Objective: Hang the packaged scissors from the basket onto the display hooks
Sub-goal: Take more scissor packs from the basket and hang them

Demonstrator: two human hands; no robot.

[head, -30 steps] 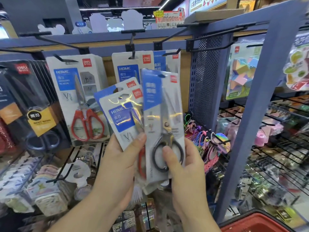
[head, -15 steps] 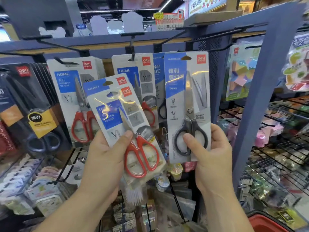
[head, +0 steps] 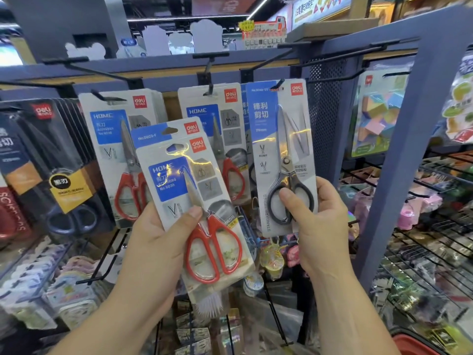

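1. Up at the rail, the right hand (head: 320, 224) pinches the black-handled scissors pack (head: 281, 155) by its lower part, with the thumb across the handles in front and the fingers curled behind the card.
2. That pack stands upright with its top edge at a black hook (head: 277, 84). The hook's tip shows at the hanging hole, but I cannot tell how far the card sits on it.
3. Its left edge overlaps the middle row of hanging packs (head: 212, 119). Its right edge lies just beside the perforated panel (head: 325, 124), and the blue post (head: 399, 155) stands farther right.
4. Lower down, the left hand (head: 158, 242) grips two fanned packs. The red-handled scissors pack (head: 194, 206) is in front, tilted, with the thumb pressed on it near the pivot. The blue top of the second pack (head: 156, 133) shows behind it.
5. These two packs are held in front of the display, overlapping the left row of hanging packs (head: 112, 139) and the middle row. A narrow open gap separates the two hands.
6. Only the rim of the red basket (head: 414, 345) shows, in the lower right corner beside the right forearm.
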